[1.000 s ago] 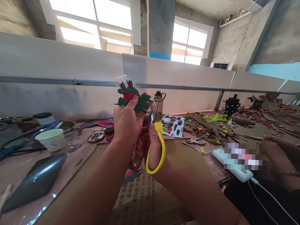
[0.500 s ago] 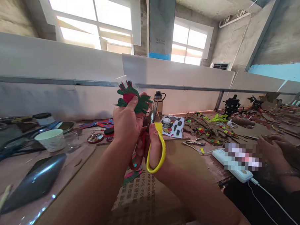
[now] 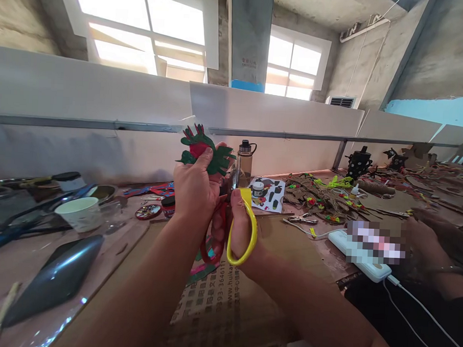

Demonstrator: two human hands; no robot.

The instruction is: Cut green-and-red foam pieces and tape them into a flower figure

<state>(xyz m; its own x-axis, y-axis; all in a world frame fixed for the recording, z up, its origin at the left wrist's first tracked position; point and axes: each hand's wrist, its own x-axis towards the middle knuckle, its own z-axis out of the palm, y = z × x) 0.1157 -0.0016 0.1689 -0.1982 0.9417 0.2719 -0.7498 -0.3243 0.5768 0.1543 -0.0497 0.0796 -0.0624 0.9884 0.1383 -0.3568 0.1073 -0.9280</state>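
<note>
A green and red cutout with fringed, leaf-like edges is pinched between the thumb and fingers of my left hand. My right hand holds scissors with one yellow and one red handle loop, my thumb through the yellow one. The blades point up beside the cutout's right edge, partly hidden behind my left hand. Whether they touch the cutout I cannot tell. Below my hands, a pink and green piece lies on a printed cardboard sheet.
A bottle stands behind my hands. To the left are a paper cup and a dark tablet-like slab. Pliers, a power strip with cables and twine pieces lie right, near another person's hands.
The scissor blades have drawn closer together and the red loop shows more. My left hand keeps the cutout in nearly the same spot. The other person's hands have shifted slightly.
</note>
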